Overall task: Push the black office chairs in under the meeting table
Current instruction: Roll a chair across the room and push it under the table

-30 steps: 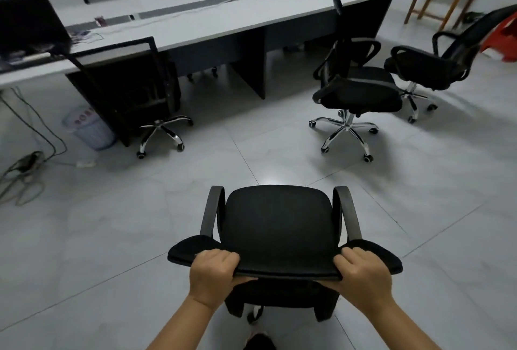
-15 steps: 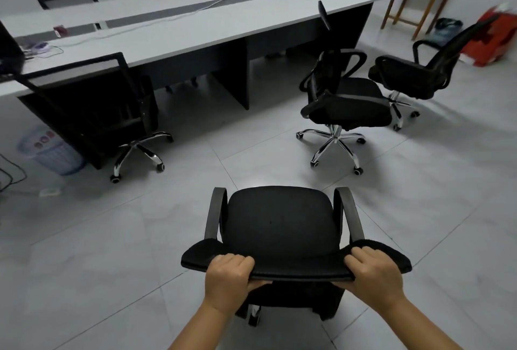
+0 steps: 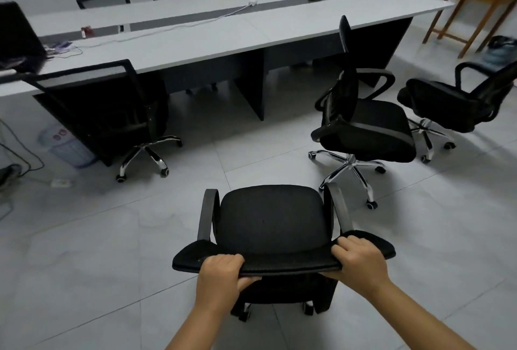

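We have both hands on the top edge of the backrest of a black mesh office chair with curved plastic armrests point(image 3: 272, 226): our left hand point(image 3: 221, 272) has its fingers curled over the rim with the thumb tucked beneath, and our right hand point(image 3: 361, 261) grips the same rim farther along, fingers wrapped over the front. The chair stands on the grey tiled floor point(image 3: 98, 251), well apart from the long white-topped meeting table with dark panel legs point(image 3: 195, 42), its seat facing that surface. We judge that we are in the rolling stage for this chair, with the tuck-in itself not yet done. One black chair with a chrome star base point(image 3: 112, 106) already sits close against the near edge on the left, and four more show behind the far edge. Two others wait loose on the right: a black swivel chair turned sideways point(image 3: 363, 126) and, beyond it, a reclined black armchair on castors point(image 3: 453, 103). The next move, as we see it, calls for a steady forward push aimed at the open stretch of table edge between the central panel leg point(image 3: 251, 84) and the sideways chair, keeping our castors away from its chrome legs.
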Available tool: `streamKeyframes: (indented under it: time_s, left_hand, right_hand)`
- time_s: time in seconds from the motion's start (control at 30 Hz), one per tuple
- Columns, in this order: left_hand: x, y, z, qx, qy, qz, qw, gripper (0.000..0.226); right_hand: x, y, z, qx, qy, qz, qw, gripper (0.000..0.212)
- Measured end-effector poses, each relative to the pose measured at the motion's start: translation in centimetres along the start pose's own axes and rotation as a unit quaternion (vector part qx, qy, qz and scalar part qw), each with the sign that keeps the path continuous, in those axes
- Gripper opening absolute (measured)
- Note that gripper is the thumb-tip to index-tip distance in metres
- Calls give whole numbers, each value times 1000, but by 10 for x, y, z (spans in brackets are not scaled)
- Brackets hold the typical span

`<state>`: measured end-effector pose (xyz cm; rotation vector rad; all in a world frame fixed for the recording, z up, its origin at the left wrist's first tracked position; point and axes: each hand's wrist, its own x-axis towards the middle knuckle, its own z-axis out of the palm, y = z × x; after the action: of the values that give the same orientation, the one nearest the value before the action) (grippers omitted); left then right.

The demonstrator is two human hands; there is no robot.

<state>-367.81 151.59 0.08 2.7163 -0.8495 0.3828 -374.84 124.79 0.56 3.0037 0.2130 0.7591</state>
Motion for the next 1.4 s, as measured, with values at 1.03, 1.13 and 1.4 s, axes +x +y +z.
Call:
streamKeyframes:
  time_s: [1.03,1.13,1.4]
  left_hand:
    - [342,-202,76,122,128,-22,984,70]
    - [372,-234,84,129,127,-22,983,70]
    - [431,-281,96,151,75,-55,984,57]
  right_hand:
    - [398,105,212,26,-12,-72,997,50]
    - [436,106,239,32,-10,-82,996,50]
    - [523,117,290,12,-11,-112,994,44]
